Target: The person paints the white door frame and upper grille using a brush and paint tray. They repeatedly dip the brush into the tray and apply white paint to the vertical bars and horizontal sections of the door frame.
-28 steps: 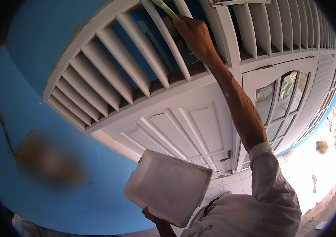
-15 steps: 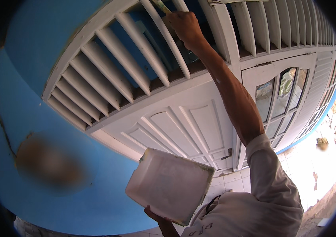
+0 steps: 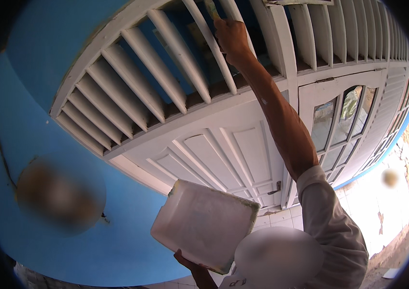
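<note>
My right arm is stretched up across the view. My right hand is closed round a paint-stained paintbrush handle, whose far end runs out at the top edge. It is beside the white slats of a vent above a white panelled door. Low in the view, my left hand grips the lower edge of a shallow white plastic tray. The tray is tilted, its inside coated whitish and its rim marked with dried paint. Only part of the left hand's fingers shows.
A blue wall curves along the left. To the right is a white door with glass panes under more slats. White floor tiles lie below, beside bare earth. A black lever handle sticks out from the panelled door.
My right hand has moved slightly right and down along the slats with the paintbrush, which now points more upright. The tray in my left hand has barely shifted.
</note>
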{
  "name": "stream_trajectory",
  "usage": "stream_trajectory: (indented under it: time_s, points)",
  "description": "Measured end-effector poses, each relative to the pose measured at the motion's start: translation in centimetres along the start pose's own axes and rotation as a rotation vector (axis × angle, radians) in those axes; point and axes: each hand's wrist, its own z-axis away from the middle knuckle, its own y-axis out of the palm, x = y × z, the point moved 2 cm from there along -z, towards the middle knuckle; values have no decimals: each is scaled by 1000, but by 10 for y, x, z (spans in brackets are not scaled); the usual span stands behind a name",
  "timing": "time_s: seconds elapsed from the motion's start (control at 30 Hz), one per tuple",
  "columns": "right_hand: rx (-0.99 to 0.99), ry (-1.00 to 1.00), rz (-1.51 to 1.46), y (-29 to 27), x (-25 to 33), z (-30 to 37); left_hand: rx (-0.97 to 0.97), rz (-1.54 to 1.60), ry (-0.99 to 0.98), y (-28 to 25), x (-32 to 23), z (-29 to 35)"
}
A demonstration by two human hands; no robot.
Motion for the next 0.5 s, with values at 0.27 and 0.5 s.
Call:
stream_trajectory:
  time_s: [0.27,0.5]
  points:
    - [18,82,75,-22,87,27,-5,-4,-15,8,-5,5]
    - [71,383,27,-19,51,14,45,6,-24,5,-2,-1]
